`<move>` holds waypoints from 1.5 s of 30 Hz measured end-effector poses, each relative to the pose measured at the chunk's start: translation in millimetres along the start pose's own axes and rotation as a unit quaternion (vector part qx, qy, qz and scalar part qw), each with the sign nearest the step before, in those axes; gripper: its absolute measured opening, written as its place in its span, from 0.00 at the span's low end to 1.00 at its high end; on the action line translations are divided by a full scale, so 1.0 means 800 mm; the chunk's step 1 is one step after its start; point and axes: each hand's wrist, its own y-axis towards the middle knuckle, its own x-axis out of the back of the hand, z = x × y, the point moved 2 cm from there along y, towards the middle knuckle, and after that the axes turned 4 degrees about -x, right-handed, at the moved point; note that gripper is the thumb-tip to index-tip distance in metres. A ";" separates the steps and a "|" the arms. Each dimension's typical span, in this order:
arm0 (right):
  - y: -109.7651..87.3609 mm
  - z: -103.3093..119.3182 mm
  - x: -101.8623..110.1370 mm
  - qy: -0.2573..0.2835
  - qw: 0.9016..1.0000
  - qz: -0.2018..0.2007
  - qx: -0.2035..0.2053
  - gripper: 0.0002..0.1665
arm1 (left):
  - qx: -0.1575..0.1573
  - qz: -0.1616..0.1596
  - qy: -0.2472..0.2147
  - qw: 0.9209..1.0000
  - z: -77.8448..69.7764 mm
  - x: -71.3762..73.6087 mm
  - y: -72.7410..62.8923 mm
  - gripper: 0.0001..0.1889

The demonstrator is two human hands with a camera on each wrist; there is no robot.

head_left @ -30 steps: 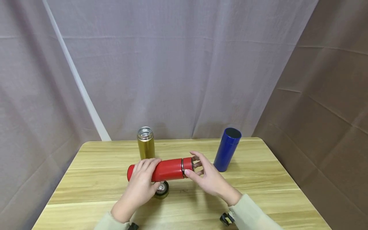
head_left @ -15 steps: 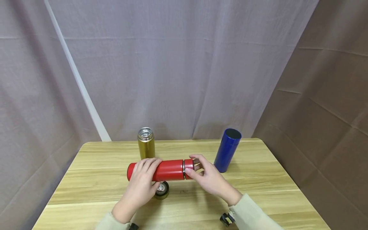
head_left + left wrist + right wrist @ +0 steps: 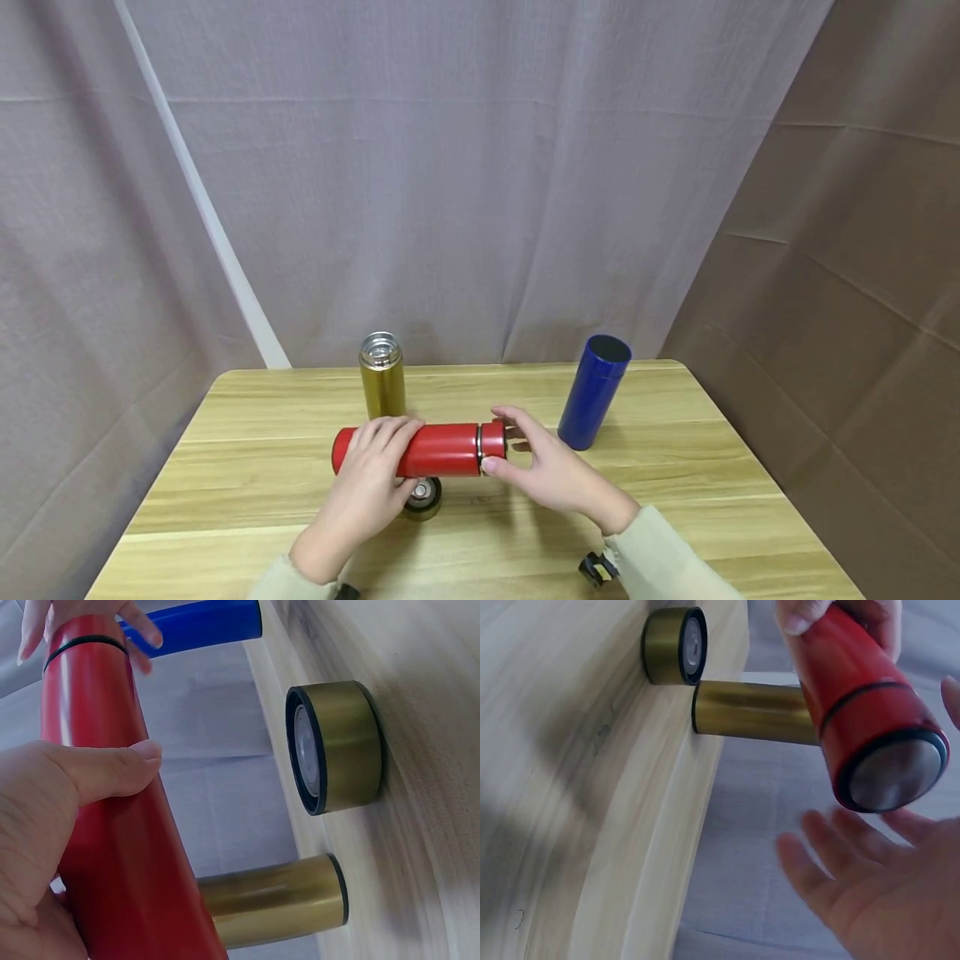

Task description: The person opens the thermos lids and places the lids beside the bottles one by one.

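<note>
My left hand grips the body of a red thermos, which lies sideways above the table with its lid to the right. The left wrist view shows the thumb across the red body. At the other end, the red lid with a dark ring and silvery end sits on the thermos. My right hand is spread around that lid, its fingers loose and apart from it in the right wrist view. Below the thermos, a gold lid rests on the table with its inside showing.
An uncapped gold thermos stands behind the red one. A blue thermos stands at the back right, beyond my right hand. The wooden table ends at a grey curtain.
The right hand has loosened from the red lid and its fingers have spread. The red thermos has dipped slightly at the lid end, while the left hand keeps its grip.
</note>
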 end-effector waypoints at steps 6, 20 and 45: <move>-0.002 -0.006 -0.001 0.008 0.998 0.062 -0.009 0.34 | -0.020 0.015 0.008 1.000 -0.003 -0.002 0.000 0.42; -0.007 -0.001 -0.007 -0.121 0.992 0.008 0.025 0.45 | -0.014 0.036 0.015 0.999 -0.002 -0.008 0.000 0.43; -0.005 -0.034 -0.017 -0.062 0.994 -0.086 -0.041 0.46 | 0.153 -0.026 -0.165 0.974 0.008 -0.022 0.054 0.38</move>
